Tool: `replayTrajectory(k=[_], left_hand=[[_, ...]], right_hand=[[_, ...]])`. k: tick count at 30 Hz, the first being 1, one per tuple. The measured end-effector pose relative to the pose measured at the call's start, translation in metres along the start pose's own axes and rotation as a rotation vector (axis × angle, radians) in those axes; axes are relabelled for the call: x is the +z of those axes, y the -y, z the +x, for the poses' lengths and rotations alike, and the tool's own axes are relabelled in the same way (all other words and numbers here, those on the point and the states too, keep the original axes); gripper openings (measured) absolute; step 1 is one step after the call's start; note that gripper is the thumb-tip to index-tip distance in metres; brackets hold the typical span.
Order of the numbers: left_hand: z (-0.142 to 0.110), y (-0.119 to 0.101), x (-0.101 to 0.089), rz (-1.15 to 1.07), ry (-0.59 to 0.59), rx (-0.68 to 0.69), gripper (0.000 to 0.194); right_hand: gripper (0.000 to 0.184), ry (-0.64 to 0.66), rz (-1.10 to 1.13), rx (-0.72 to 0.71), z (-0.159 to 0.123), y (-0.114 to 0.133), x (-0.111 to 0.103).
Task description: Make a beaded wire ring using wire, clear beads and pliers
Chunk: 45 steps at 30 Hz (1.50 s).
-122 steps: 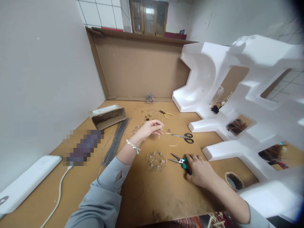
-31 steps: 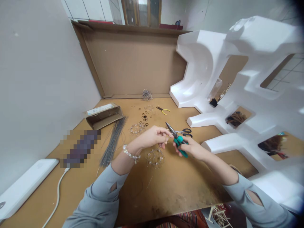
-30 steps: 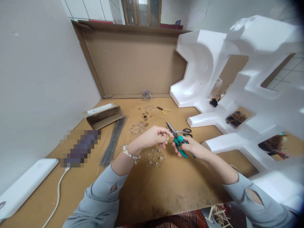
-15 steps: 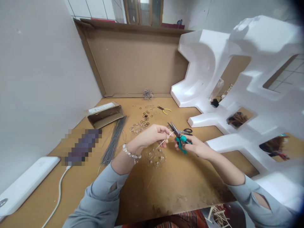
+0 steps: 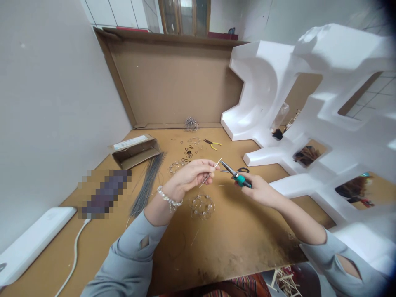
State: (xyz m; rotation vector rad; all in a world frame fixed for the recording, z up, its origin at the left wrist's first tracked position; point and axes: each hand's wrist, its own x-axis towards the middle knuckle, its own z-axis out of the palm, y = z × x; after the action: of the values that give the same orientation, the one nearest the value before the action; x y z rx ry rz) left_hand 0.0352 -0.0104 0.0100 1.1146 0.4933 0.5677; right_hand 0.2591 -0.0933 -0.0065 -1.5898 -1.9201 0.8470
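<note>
My left hand (image 5: 198, 172) pinches a thin, pale wire (image 5: 205, 180) that slants up past the fingertips. Closed round green-handled pliers (image 5: 241, 180), my right hand (image 5: 258, 189) holds their jaws just right of the wire's upper end, apparently apart from it. Below my left hand lies a ring of wire loops with clear beads (image 5: 202, 206). A second beaded wire ring (image 5: 177, 167) is partly hidden behind my left wrist. Black-handled scissors (image 5: 243, 170) lie behind the pliers, partly covered.
Dark small rings (image 5: 189, 152), yellow-handled pliers (image 5: 213, 144) and a wire tangle (image 5: 191, 123) lie farther back. Left are a bundle of grey wires (image 5: 148, 181), a cardboard box (image 5: 136, 153) and a white power bank (image 5: 37, 243) with a cable. White foam packing (image 5: 256, 82) stands right.
The pliers have turned in my right hand, their jaws now close together and drawn away from the wire. My left hand has shifted slightly left, still pinching the wire.
</note>
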Motion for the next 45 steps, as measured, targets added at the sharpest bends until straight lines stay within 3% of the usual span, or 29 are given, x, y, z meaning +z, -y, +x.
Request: replayTrajectory(k=[6,14,20,25,26,31,39,45], left_hand=[[0.004,0.009,-0.001,0.004,0.069,-0.062,0.013],[0.000,-0.002,-0.013,-0.108,-0.071,0.067,0.011],[0.006,0.009,-0.001,-0.036,0.028,-0.066,0.012],[0.004,-0.001,-0.010,-0.032,-0.257,0.188,0.013],[0.002,-0.004,-0.011,0.005,-0.266,0.194,0.014],[-0.001,0.001,0.002,0.211,-0.074,0.031,0.014],[0.004,0.013,0.010,0.209,-0.020,0.019,0.018],[0.004,0.015,0.012,0.221,-0.004,0.019,0.020]], right_hand=[[0.024,0.042,0.062,-0.021,0.000,-0.001,-0.002],[0.026,0.038,0.065,0.021,0.001,-0.003,-0.005],[0.024,0.047,0.064,0.012,0.002,0.000,-0.005],[0.027,0.065,0.120,0.053,0.001,-0.001,-0.005],[0.028,0.074,0.163,0.069,0.001,-0.001,-0.005],[0.032,0.098,0.381,0.127,0.003,0.008,-0.008],[0.038,0.170,0.524,0.140,0.005,0.015,-0.008],[0.035,0.161,0.419,0.108,0.008,0.013,-0.004]])
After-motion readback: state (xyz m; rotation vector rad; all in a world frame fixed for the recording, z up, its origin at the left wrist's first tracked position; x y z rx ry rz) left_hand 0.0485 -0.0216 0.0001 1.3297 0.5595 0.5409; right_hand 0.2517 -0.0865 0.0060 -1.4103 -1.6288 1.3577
